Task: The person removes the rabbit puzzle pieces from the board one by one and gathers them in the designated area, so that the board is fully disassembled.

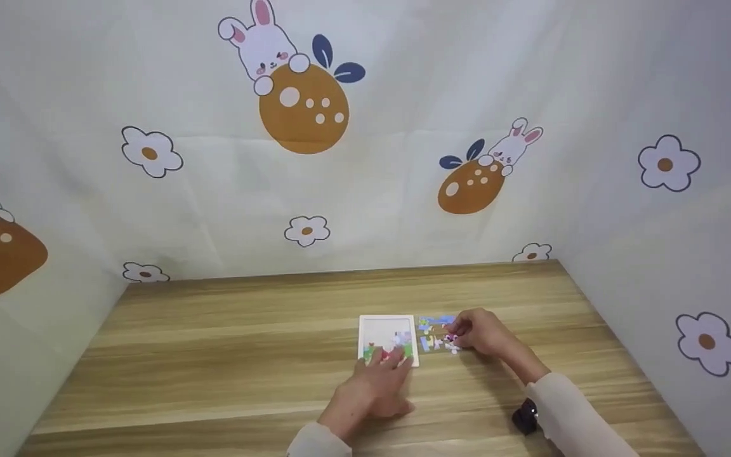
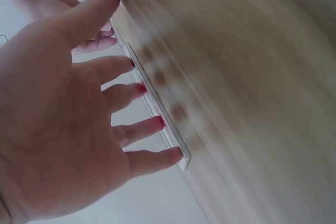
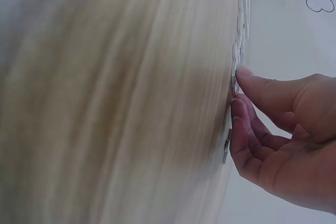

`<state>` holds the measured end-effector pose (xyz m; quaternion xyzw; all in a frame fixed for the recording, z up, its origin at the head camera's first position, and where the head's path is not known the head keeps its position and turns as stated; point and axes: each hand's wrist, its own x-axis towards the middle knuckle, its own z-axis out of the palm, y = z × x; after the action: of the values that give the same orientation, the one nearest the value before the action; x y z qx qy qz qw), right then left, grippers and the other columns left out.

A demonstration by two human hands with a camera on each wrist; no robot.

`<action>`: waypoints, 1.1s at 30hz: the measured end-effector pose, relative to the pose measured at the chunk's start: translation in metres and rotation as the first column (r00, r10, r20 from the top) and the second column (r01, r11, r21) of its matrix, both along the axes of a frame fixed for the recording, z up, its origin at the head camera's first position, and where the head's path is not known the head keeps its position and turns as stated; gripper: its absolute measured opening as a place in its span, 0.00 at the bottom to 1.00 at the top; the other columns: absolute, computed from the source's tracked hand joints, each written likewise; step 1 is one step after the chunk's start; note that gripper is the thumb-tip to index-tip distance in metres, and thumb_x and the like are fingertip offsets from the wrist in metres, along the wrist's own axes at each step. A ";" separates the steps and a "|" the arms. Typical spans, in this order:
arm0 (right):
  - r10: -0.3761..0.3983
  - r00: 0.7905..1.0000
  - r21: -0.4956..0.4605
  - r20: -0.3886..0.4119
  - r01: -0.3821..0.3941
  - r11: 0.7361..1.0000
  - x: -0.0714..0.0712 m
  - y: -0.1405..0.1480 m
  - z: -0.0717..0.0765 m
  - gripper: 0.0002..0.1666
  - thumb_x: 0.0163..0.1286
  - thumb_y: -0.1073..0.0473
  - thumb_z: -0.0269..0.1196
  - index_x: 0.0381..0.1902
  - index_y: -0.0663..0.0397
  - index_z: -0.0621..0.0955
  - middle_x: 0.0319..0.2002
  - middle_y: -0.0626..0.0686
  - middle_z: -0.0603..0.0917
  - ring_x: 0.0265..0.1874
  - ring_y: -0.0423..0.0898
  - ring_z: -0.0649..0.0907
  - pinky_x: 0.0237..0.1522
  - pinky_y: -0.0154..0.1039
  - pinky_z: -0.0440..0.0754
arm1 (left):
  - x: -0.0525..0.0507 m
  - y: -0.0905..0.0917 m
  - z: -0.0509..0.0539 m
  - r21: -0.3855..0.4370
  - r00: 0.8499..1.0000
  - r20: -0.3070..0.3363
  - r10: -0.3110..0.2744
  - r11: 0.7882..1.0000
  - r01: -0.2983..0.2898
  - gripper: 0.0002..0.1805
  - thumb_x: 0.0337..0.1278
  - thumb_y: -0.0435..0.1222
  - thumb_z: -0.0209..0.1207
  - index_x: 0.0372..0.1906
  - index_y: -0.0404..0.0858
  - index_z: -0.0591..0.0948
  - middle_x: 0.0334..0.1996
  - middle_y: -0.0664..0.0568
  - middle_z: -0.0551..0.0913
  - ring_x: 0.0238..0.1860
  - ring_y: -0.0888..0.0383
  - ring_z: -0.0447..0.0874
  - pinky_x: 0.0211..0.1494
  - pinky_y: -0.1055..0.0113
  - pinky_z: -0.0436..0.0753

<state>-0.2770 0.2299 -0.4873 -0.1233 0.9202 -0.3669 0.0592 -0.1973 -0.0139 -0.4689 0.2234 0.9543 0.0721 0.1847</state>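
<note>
A white-rimmed puzzle tray lies on the table, with colourful pieces along its near part and bare backing above. My left hand rests on the tray's near edge, its spread fingertips touching the pieces and rim, as the left wrist view also shows. Right of the tray lie several loose jigsaw pieces in blue, yellow and white. Among them, my right hand pinches a puzzle piece between thumb and fingers, low at the tabletop. The fingers hide much of that piece in the right wrist view.
The wood-grain table runs back to a pale curtain printed with rabbits and flowers, which also encloses both sides. A small black object sits beside the right sleeve.
</note>
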 end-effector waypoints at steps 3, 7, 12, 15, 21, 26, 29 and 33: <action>0.008 1.000 0.001 0.003 -0.008 1.000 -0.002 -0.001 0.001 0.10 0.55 0.75 0.70 0.37 0.64 0.86 0.35 0.57 0.89 0.34 0.44 0.85 0.41 0.38 0.85 | -0.001 -0.004 0.000 0.008 0.999 0.020 -0.027 1.000 0.027 0.43 0.62 0.55 0.62 0.78 0.50 0.60 0.81 0.54 0.55 0.81 0.42 0.48 0.79 0.40 0.59; 0.012 1.000 0.019 -0.007 -0.012 1.000 -0.003 -0.003 0.005 0.11 0.54 0.75 0.69 0.37 0.64 0.86 0.34 0.58 0.89 0.33 0.44 0.85 0.41 0.39 0.86 | 0.000 -0.007 0.000 0.031 0.999 0.030 -0.034 0.999 0.033 0.43 0.62 0.57 0.60 0.78 0.51 0.60 0.81 0.55 0.55 0.82 0.42 0.47 0.79 0.39 0.56; 0.006 0.999 0.040 -0.042 -0.005 0.999 -0.007 -0.011 0.015 0.07 0.57 0.71 0.71 0.36 0.63 0.86 0.32 0.55 0.88 0.32 0.44 0.84 0.39 0.39 0.84 | 0.001 -0.006 -0.002 0.020 0.999 0.003 -0.035 0.999 0.035 0.44 0.61 0.60 0.59 0.79 0.52 0.60 0.81 0.56 0.55 0.81 0.42 0.48 0.79 0.38 0.56; 0.020 0.999 0.037 -0.042 -0.018 0.999 -0.010 -0.020 0.021 0.07 0.59 0.69 0.71 0.37 0.62 0.86 0.33 0.54 0.87 0.33 0.44 0.82 0.39 0.38 0.82 | 0.002 -0.007 -0.002 0.015 1.000 -0.006 -0.029 0.999 0.029 0.44 0.60 0.61 0.60 0.78 0.53 0.60 0.81 0.56 0.55 0.81 0.42 0.49 0.79 0.38 0.55; 0.102 0.993 0.008 -0.053 -0.102 0.995 -0.015 -0.035 0.025 0.08 0.61 0.69 0.68 0.40 0.63 0.86 0.34 0.54 0.86 0.34 0.43 0.81 0.37 0.35 0.81 | 0.002 -0.007 -0.004 -0.008 0.999 -0.025 -0.033 0.999 0.033 0.44 0.60 0.62 0.59 0.78 0.54 0.60 0.80 0.58 0.56 0.81 0.43 0.50 0.79 0.38 0.55; 0.139 0.988 0.005 -0.061 -0.139 0.990 -0.019 -0.044 0.021 0.08 0.61 0.70 0.68 0.40 0.63 0.85 0.34 0.54 0.86 0.33 0.42 0.81 0.36 0.32 0.80 | 0.002 -0.005 -0.004 -0.027 0.999 -0.032 -0.035 0.999 0.034 0.44 0.60 0.62 0.59 0.78 0.55 0.59 0.80 0.59 0.56 0.81 0.43 0.51 0.79 0.39 0.56; 0.140 0.989 0.011 -0.054 -0.140 0.990 -0.022 -0.050 0.017 0.09 0.60 0.68 0.69 0.40 0.62 0.86 0.35 0.54 0.86 0.34 0.41 0.80 0.37 0.33 0.80 | 0.003 -0.005 -0.005 -0.023 0.999 -0.027 -0.024 0.999 0.024 0.44 0.60 0.62 0.59 0.78 0.55 0.59 0.80 0.60 0.56 0.81 0.44 0.50 0.80 0.39 0.55; 0.157 0.986 0.024 -0.061 -0.156 0.988 -0.024 -0.055 0.011 0.09 0.60 0.67 0.71 0.40 0.61 0.86 0.36 0.55 0.87 0.34 0.42 0.80 0.39 0.36 0.81 | 0.003 -0.005 -0.006 -0.024 0.999 -0.036 -0.026 0.999 0.025 0.44 0.59 0.63 0.59 0.78 0.55 0.59 0.80 0.60 0.56 0.81 0.44 0.50 0.79 0.39 0.56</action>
<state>-0.3013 0.1746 -0.4764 -0.2059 0.9126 -0.3481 0.0602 -0.1943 -0.0189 -0.4753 0.2345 0.9555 0.0544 0.1708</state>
